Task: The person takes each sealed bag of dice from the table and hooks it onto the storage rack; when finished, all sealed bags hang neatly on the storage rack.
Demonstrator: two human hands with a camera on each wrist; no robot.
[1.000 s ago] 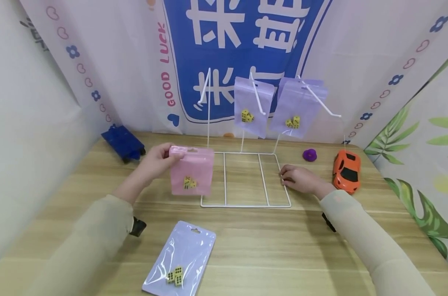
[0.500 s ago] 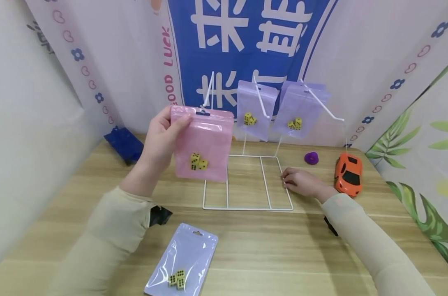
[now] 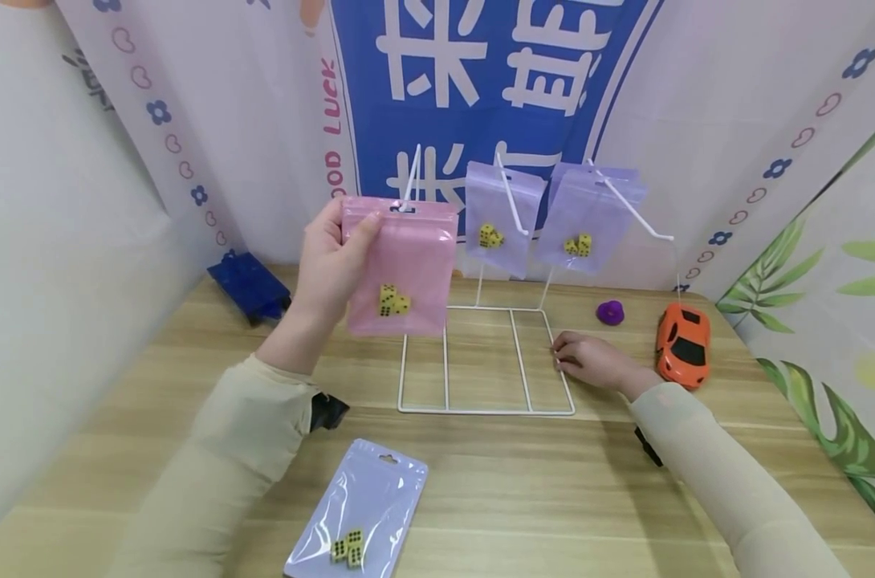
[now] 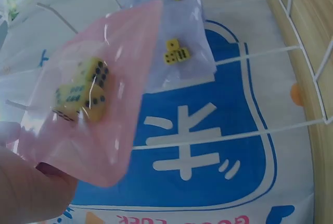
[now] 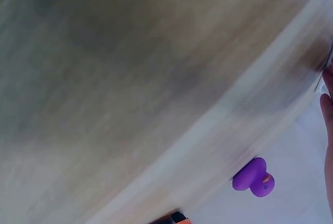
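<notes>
A pink translucent plastic pouch (image 3: 429,253) with yellow, black-dotted dice (image 3: 392,302) inside is upright and raised above the wood-grain table (image 3: 517,498), at the left hook (image 3: 412,178) of a white wire rack (image 3: 481,413). My left hand (image 3: 331,269) pinches its upper left edge, thumb across the front. The slot near its top lines up with the hook's tip; I cannot tell whether the tip is through it. My right hand (image 3: 588,359) has its fingers curled on the right bar of the rack's base. One lavender pouch (image 3: 490,201) hangs on the middle hook, and two overlapping lavender pouches (image 3: 576,217) hang on the right one. Nearer me, a glossy lavender pouch (image 3: 368,496) lies flat. A small purple duck (image 5: 253,177) and an orange toy car (image 3: 685,347) are near my right hand.
</notes>
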